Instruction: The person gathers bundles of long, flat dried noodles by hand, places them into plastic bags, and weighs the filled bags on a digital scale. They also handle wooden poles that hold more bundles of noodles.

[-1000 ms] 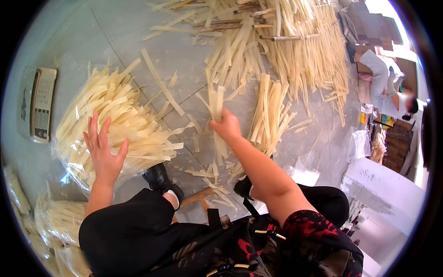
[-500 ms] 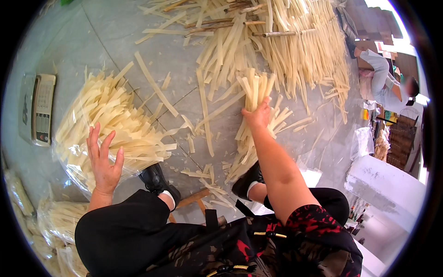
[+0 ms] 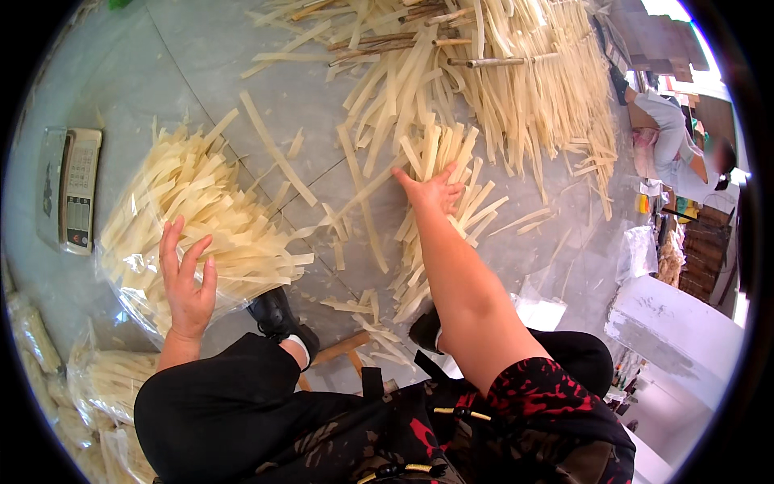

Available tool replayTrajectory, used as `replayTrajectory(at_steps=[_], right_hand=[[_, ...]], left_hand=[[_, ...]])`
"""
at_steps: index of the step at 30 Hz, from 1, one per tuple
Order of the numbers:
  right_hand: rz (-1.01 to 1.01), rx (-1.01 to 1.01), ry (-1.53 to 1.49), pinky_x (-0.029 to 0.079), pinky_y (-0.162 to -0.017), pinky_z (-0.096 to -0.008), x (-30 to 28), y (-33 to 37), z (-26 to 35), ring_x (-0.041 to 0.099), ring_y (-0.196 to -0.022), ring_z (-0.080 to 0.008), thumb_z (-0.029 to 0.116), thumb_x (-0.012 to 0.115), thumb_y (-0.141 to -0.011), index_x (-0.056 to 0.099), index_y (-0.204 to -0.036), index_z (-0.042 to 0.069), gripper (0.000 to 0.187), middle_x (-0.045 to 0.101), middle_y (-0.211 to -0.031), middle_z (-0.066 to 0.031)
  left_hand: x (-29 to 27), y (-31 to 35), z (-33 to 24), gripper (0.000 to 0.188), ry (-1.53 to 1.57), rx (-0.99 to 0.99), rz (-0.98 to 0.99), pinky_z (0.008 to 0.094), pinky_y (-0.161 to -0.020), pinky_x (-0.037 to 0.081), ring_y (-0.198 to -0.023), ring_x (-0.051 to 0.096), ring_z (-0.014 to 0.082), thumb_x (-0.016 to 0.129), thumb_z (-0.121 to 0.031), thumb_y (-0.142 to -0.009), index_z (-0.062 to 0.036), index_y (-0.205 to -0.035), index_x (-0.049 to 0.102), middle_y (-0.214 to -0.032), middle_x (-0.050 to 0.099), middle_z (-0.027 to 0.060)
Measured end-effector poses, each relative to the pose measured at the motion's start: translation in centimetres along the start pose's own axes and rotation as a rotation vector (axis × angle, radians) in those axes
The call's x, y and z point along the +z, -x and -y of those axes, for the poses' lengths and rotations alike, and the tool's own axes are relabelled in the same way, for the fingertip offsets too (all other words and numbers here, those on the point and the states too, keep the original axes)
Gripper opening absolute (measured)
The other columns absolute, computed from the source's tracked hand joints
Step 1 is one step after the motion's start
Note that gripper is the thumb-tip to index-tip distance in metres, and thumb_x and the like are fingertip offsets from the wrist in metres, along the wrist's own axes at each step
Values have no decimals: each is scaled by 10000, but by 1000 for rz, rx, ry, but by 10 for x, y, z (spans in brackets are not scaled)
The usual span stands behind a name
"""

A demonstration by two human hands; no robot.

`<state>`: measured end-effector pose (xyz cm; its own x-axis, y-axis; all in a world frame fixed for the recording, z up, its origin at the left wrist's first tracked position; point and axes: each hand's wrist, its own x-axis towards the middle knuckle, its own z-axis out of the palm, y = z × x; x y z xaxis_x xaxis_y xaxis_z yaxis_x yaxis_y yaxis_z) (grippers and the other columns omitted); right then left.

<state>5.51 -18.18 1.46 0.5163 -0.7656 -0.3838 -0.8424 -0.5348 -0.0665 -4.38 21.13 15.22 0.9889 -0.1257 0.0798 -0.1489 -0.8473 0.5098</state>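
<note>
My right hand (image 3: 436, 192) lies over a bundle of pale yellow dried noodle-like strips (image 3: 419, 250) on the floor, its thumb stretched out to the left and its fingers spread on the strips. My left hand (image 3: 188, 282) is raised with fingers apart, at the near side of a clear plastic bag (image 3: 133, 298) packed with the same flat strips (image 3: 193, 210). Whether the left fingertips touch the bag I cannot tell. Beyond my right hand spreads a large heap of long strips (image 3: 516, 113), with several wooden sticks (image 3: 496, 61) running across it.
A scale (image 3: 81, 189) stands on the floor at far left. Filled bags (image 3: 113, 375) lie at near left. Loose strips (image 3: 278, 149) litter the grey floor between bag and heap. A wooden stool part (image 3: 339, 348) shows between my shoes. At right a person (image 3: 673, 137) sits near a white block (image 3: 677, 335).
My right hand has shifted slightly left and nearer, its grip on the bundle loosened and its thumb now spread out. My left hand has moved a little to the right, still open.
</note>
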Motion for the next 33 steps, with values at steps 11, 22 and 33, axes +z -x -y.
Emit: replayTrajectory(at_steps=[11, 22, 33], right_hand=[[50, 60, 8, 249, -1086, -550, -10, 8, 15, 206, -1403, -382, 597, 814, -546, -4, -1519, 229, 1323, 125, -1514, -274], [43, 24, -17, 468, -941, -411, -28, -12, -85, 558, -1135, -340, 285, 783, -636, 53, -1515, 208, 1145, 557, -1252, -195], [467, -505, -778, 492, -827, -306, -53, 34, -98, 610, -943, -201, 20, 678, -693, 482, -1281, 59, 622, 630, -1052, -69]], left_hand=[[1, 8, 7, 223, 3, -4, 2, 449, -1110, 251, -1359, 314, 364, 574, -65, -854, -66, -1061, 657, -1411, 423, 164], [-4, 19, 25, 262, 40, -121, -89, 340, -901, 407, -1159, 472, 266, 581, -77, -866, -64, -1121, 641, -1281, 495, 125], [24, 42, 57, 582, 152, -403, -191, 316, -734, 481, -908, 553, 219, 679, -141, -821, -89, -1339, 419, -1114, 523, 121]])
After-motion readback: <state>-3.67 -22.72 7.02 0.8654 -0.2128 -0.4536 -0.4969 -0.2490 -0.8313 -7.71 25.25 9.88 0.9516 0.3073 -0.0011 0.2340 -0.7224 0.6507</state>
